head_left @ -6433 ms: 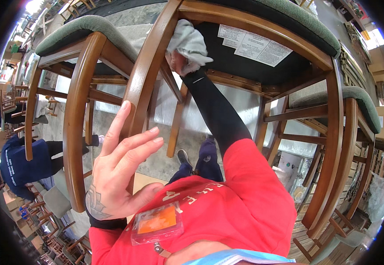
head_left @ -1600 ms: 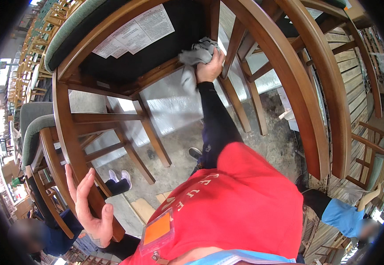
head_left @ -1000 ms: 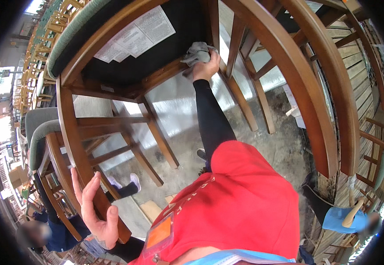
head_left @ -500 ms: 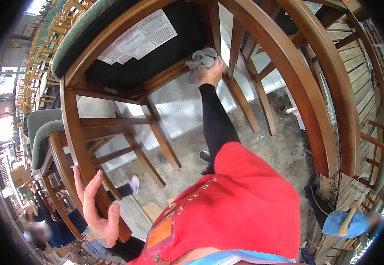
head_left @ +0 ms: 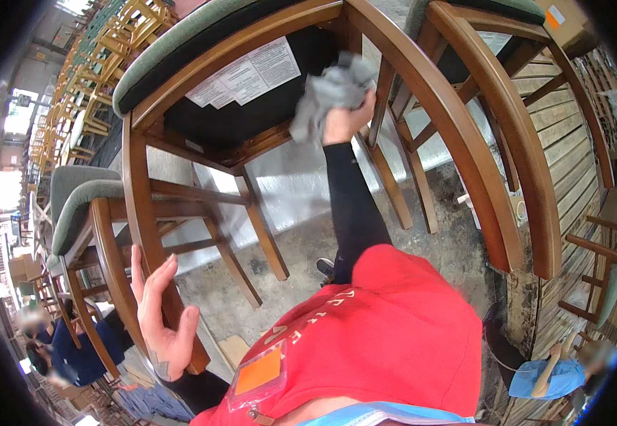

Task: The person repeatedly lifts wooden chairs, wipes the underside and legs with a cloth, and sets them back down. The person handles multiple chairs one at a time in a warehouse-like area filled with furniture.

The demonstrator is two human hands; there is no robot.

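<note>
A wooden chair [head_left: 142, 199] with a green-grey padded seat stands before me, its dark underside facing me. A white printed label [head_left: 248, 74] is stuck on that underside. My right hand [head_left: 347, 121], in a black sleeve, grips a crumpled grey cloth [head_left: 333, 89] beside the frame under the seat; the cloth is blurred by motion. My left hand [head_left: 163, 312] is open, fingers stretched upward, its palm against or close by the lower end of the chair's left leg. Whether it presses on the wood I cannot tell.
More wooden chairs stand close by, one with a grey seat [head_left: 92, 206] at left and another [head_left: 493, 92] at right. Stacked chairs [head_left: 102, 64] fill the far left. A person in blue [head_left: 546, 373] is at the lower right, and people in dark clothing are at lower left.
My right hand and the cloth have moved a little toward me, off the inner corner of the seat frame. The view has shifted slightly. My left hand keeps its place by the leg.
</note>
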